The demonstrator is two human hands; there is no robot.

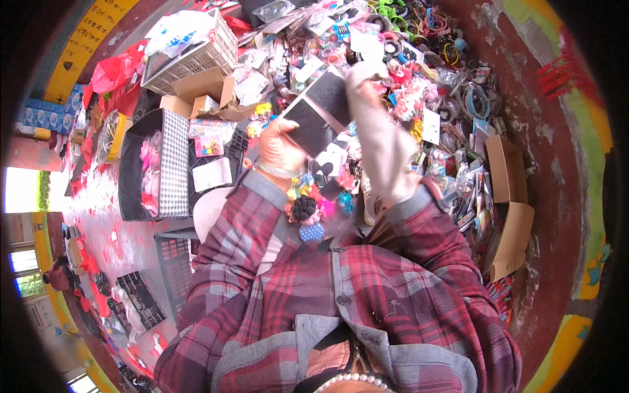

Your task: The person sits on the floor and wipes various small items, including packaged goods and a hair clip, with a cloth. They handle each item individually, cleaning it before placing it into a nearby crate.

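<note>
My left hand [280, 145] grips the lower edge of a flat black card [318, 112] held up in front of me. My right hand [364, 73] holds the card's upper right corner, with a pale sleeve running down my forearm. The card tilts over a dense heap of hair accessories [406, 98]. Both arms wear a red plaid shirt. Just below my left wrist sits a cluster of pom-pom hair ties [306, 208] in black, pink, blue and yellow.
A white plastic basket [196, 59] stands at the upper left beside an open cardboard box [200, 92]. A black tray with pink items [154, 164] lies left. Brown cardboard boxes [511, 196] sit right. Red bags and packets cover the floor at left.
</note>
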